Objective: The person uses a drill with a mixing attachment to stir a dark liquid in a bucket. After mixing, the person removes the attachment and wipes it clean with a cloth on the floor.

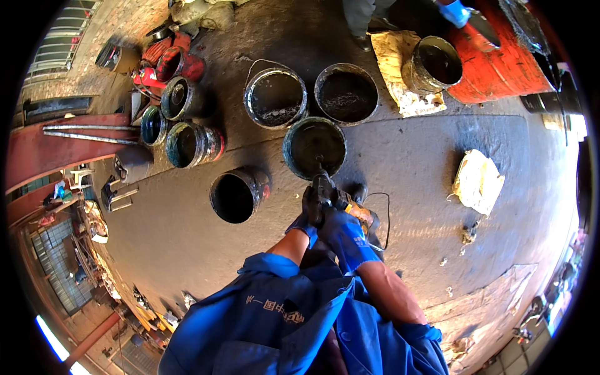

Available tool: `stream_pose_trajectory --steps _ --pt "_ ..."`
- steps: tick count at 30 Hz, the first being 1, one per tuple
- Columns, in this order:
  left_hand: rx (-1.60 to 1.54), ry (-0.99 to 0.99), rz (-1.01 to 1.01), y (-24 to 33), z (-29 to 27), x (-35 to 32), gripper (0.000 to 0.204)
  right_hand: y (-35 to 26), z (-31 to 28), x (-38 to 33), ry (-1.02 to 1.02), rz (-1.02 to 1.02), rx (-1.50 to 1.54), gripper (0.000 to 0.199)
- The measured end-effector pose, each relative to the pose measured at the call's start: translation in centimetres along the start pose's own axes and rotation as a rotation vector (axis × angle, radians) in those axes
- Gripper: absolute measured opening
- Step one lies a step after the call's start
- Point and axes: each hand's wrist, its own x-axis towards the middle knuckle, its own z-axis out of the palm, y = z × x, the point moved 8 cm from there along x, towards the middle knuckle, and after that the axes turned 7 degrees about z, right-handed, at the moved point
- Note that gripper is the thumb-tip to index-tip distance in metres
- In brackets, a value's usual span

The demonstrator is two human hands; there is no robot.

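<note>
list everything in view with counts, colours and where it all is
Handheld power tool: 1, black and orange, in both hands
Bucket under the tool: 1, teal inner wall, centre
Buckets beyond it: 2, dark-stained, upper centre
Lone bucket: 1, dark, left of centre
Clustered open buckets: 3, stained, left; red containers behind, count unclear
Bucket by the drum: 1, stained, upper right
Yellowish sheet: 1, under that bucket
Drum: 1, red, upper right
Crumpled sack or sheet: 1, cream, right floor
Beam: 1, red, left
Another person's hand: 1, blue-gloved, top right
Edge clutter: uncounted, mixed colours
Jacket: 1, blue, bottom
Left hand: 1, dark glove, on tool
Right hand: 1, blue glove, on tool
</note>
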Motion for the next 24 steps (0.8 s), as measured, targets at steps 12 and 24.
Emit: stream_pose_trajectory --steps 12,24 --pt "-0.883 0.054 0.076 -1.8 1.6 -1.4 0.054 -0.4 -0.8 -2.8 0.087 -0.136 -0.036 0.027" --pt "-0.590 -0.364 0.106 -2.8 6.2 -0.8 0.026 1.8 0.8 -2.7 0.099 -0.206 -0.051 0.033"
